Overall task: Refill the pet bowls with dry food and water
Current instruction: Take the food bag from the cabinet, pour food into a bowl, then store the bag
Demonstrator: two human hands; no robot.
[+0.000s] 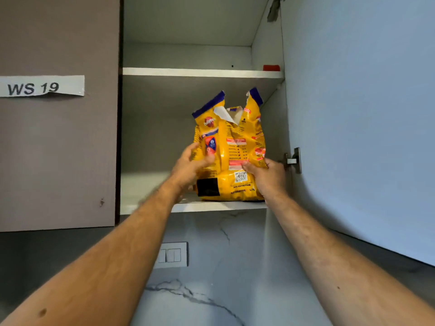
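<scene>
Clearly the dry-food step is only beginning: the dog food bag (229, 151) is sitting upright on the lower shelf (211, 206) of the open wall cabinet, toward its right side, and no bowls are showing in this view. The bag is yellow with blue top corners, its top torn open raggedly so a pale inner lining is showing, and its sides are crumpling where it is being pressed. The left hand (191, 167) is cupping the bag's left side with fingers (191, 149) spread fairly wide across the front, while the right hand (264, 176) is clamping the lower right edge, thumb on the front. Whether the bag's base is lifting off the shelf yet is hard to say. The next move is probably calling for keeping the torn mouth upward while drawing the bag out past the open cabinet door (353, 114) and its hinge (293, 160), since tilting could be spilling kibble. Above, a small red object (271, 67) is resting on the upper shelf (202, 72).
</scene>
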